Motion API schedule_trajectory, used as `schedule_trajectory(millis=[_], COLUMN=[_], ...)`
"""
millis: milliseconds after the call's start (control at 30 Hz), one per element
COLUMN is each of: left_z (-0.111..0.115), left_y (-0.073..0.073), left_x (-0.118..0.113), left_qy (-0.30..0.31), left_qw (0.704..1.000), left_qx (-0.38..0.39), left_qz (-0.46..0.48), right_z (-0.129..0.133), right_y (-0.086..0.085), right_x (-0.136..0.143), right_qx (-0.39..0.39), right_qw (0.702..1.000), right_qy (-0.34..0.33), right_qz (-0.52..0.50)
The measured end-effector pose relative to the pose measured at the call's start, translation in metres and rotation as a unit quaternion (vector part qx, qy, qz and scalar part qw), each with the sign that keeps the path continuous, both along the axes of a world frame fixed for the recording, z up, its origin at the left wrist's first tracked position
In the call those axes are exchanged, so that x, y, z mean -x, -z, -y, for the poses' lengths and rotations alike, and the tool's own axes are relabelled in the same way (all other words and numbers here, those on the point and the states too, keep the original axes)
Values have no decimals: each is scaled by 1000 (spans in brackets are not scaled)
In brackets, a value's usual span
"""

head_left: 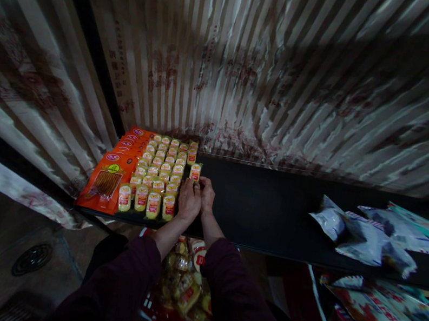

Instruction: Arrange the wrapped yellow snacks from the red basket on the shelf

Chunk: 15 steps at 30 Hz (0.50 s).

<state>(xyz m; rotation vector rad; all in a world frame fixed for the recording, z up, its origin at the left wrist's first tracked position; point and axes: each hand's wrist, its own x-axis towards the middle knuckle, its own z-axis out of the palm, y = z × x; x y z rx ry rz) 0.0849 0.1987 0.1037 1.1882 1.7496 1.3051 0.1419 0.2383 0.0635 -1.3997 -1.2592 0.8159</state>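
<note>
Yellow packets (158,173) fill shelf (264,207) beside both hands (197,197).

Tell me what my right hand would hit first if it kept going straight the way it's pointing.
Most likely the small yellow packet standing right at the fingertips of your right hand, at the end of the rows on the black shelf. Beyond it hangs the striped curtain; depth is hard to judge.
</note>
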Motion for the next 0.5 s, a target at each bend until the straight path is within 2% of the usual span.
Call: schedule_trajectory(millis=[167, 367, 500], left_z=[-6, -10, -16], left_y=[-4, -15, -15], left_x=[1, -1, -6], left_qy=[-12, -10, -21], left_qw=[1000, 999, 998], left_qx=[1, 23, 36], left_qz=[21, -24, -41], right_z=[-6, -13, -19], right_y=[-4, -8, -5], right_x=[2, 3, 4], right_qx=[6, 0, 1], right_qw=[1000, 1000, 999], right_qy=[-12, -26, -35], right_qz=[-3, 6, 6])
